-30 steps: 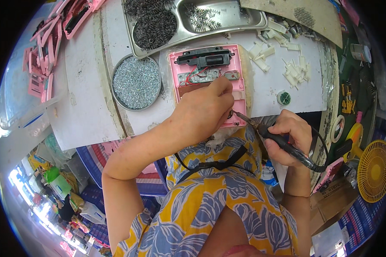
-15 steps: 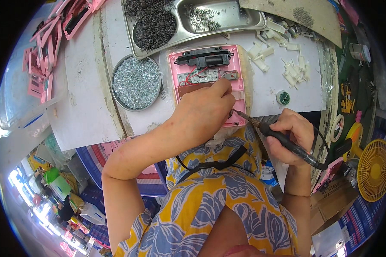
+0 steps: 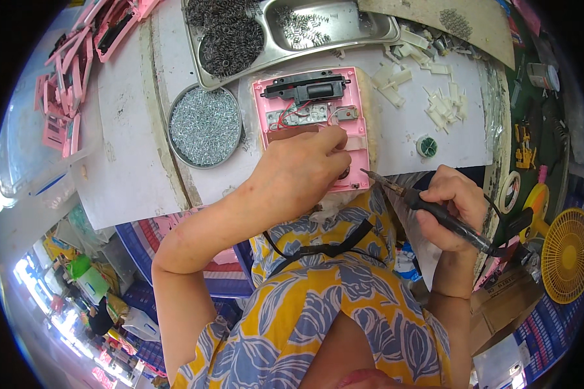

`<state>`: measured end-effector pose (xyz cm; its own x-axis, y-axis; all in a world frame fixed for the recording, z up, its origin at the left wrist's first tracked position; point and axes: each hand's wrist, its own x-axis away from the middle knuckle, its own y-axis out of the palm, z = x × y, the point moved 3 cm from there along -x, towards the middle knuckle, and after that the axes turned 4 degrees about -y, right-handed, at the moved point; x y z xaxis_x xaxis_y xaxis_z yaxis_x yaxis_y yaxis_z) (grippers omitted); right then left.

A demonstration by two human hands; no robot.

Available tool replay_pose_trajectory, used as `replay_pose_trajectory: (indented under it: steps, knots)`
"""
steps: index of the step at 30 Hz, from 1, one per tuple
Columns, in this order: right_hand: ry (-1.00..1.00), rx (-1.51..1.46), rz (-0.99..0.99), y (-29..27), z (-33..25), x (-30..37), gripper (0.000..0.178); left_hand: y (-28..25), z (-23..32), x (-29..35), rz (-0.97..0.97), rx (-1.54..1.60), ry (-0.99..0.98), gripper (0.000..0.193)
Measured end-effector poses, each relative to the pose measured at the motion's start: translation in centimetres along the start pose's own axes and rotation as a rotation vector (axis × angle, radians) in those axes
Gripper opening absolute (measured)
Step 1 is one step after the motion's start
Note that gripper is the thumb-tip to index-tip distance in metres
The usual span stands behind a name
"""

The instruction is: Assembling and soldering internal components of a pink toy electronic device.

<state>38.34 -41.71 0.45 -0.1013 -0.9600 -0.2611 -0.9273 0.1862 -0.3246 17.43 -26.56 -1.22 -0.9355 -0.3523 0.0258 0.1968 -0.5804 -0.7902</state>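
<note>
A pink plastic casing (image 3: 361, 146) lies open on a padded cloth at the table's near edge. Across its far end runs a black plastic part (image 3: 308, 88); below that sit a metal strip (image 3: 311, 115) and thin red, green and white wires. My left hand (image 3: 303, 166) rests over the casing's lower half with fingers curled and pressed together; whatever they pinch is hidden beneath them. In my right hand (image 3: 457, 204) is a soldering iron (image 3: 414, 198), its tip slanting left to the casing's right edge, a little apart from my left fingers.
A round tin of small metal pins (image 3: 206, 126) stands left of the casing. Beyond it is a steel tray (image 3: 282, 48) of springs. White plastic pieces (image 3: 444, 107) and a small round green-topped container (image 3: 426, 146) lie right. Pink parts (image 3: 61, 97) pile far left; a yellow fan (image 3: 568, 256) stands right.
My right hand has drawn the soldering iron slightly right, so its tip is farther from my left fingers. My left hand has shifted a little left, still over the casing.
</note>
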Motion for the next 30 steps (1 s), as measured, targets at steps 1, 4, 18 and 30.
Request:
replay_pose_trajectory:
  steps: [1, 4, 18, 30]
  knots:
    - [0.007, 0.005, -0.007, 0.1, 0.0, -0.1, 0.025, 0.0, 0.0, 0.0, -0.018, -0.014, 0.006, 0.022]
    - [0.023, 0.009, -0.011, 0.4, 0.0, -0.2, 0.024, 0.1, -0.2, -0.1, -0.045, -0.031, 0.017, 0.021]
    - [0.025, 0.016, -0.018, 1.0, 0.0, -0.5, 0.024, 0.1, -0.5, -0.5, -0.003, 0.040, -0.015, 0.014]
    - [0.029, 0.036, -0.055, 1.7, -0.1, -1.3, 0.024, 0.1, -0.9, -0.6, -0.006, 0.151, -0.028, 0.018]
